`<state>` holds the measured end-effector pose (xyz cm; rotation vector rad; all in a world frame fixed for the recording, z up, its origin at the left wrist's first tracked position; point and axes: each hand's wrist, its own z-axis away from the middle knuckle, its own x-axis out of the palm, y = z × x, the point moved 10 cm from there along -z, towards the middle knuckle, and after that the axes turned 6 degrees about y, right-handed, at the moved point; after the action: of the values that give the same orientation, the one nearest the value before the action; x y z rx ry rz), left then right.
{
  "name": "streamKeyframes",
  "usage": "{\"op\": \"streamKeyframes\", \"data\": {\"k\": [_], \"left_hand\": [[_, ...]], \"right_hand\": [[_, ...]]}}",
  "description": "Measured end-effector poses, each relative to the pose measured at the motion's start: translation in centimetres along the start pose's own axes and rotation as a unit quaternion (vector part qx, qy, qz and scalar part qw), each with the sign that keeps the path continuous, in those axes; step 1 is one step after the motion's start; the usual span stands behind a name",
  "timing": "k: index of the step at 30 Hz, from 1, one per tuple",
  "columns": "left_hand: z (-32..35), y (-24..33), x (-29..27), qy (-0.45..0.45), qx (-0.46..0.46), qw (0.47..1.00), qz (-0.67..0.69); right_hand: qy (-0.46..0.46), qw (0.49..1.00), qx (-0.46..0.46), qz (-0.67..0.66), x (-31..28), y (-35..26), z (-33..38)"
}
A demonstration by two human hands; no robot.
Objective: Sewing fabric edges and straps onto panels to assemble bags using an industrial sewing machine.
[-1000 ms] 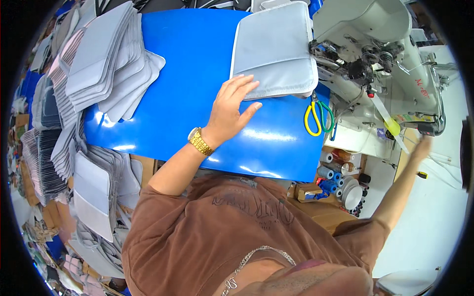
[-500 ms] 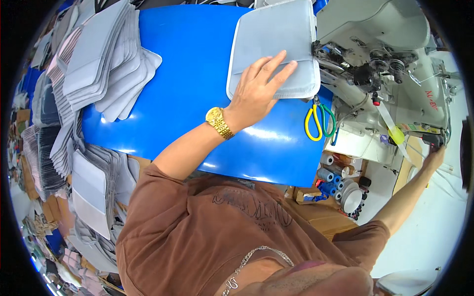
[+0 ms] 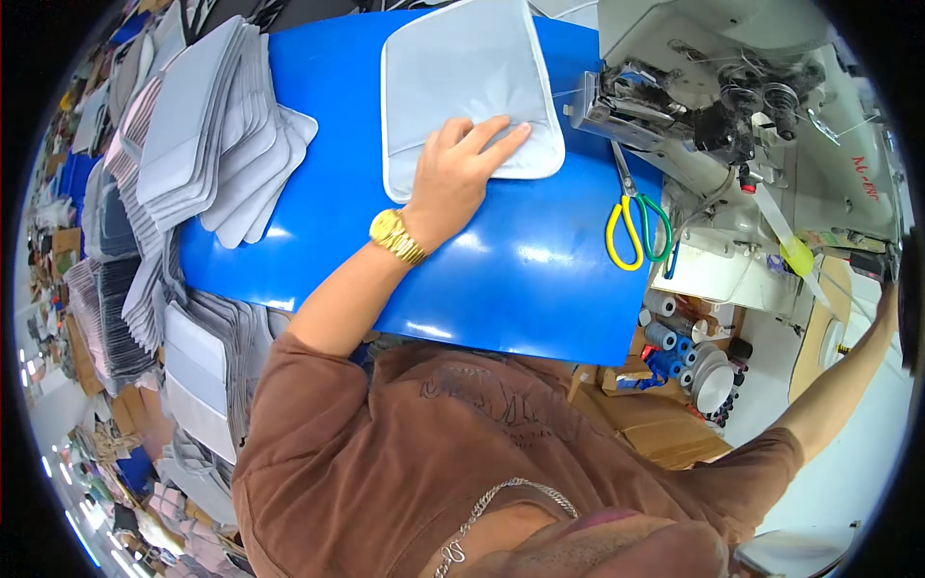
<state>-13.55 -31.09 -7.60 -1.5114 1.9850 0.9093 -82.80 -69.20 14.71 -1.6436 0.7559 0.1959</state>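
My left hand [image 3: 458, 173] lies on a light grey fabric panel [image 3: 462, 67] with rounded corners and pale edging. Its fingers are spread and press the cloth, which puckers around the fingertips. The panel rests on the blue tabletop [image 3: 540, 279], left of the sewing machine's needle area [image 3: 617, 106] and apart from it. A thin thread runs between the panel's right edge and the machine. My right arm stretches to the far right, where my right hand [image 3: 888, 284] is by the machine's end; its fingers are hidden. Scissors [image 3: 641, 226] with one yellow and one green handle lie below the machine head.
Stacks of grey panels [image 3: 198, 116] stand at the table's left, with more piles [image 3: 202, 371] below them. Thread spools [image 3: 665, 332] and a cardboard box [image 3: 665, 433] sit at the lower right. The machine body [image 3: 713, 29] bounds the table's right side.
My left hand has slid the panel leftward, away from the machine, and a thread now shows between them. My right hand has shifted slightly outward to the right.
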Motion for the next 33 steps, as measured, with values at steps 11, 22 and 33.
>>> {"op": "streamKeyframes", "data": {"k": [11, 22, 33], "left_hand": [[2.7, 5.3, -3.1, -0.107, -0.015, 0.991, 0.078], [16.2, 4.7, -17.9, -0.048, -0.088, 0.956, 0.274], [42.6, -6.2, -42.1, -0.026, -0.420, 0.811, -0.407]], "right_hand": [[0.113, 0.973, -0.058, -0.191, 3.6, -0.6, 15.5], [-0.549, 0.811, 0.018, -0.203, 43.4, -9.2, 59.1], [-0.515, 0.829, -0.183, -0.114, 40.5, -20.5, 56.4]]}}
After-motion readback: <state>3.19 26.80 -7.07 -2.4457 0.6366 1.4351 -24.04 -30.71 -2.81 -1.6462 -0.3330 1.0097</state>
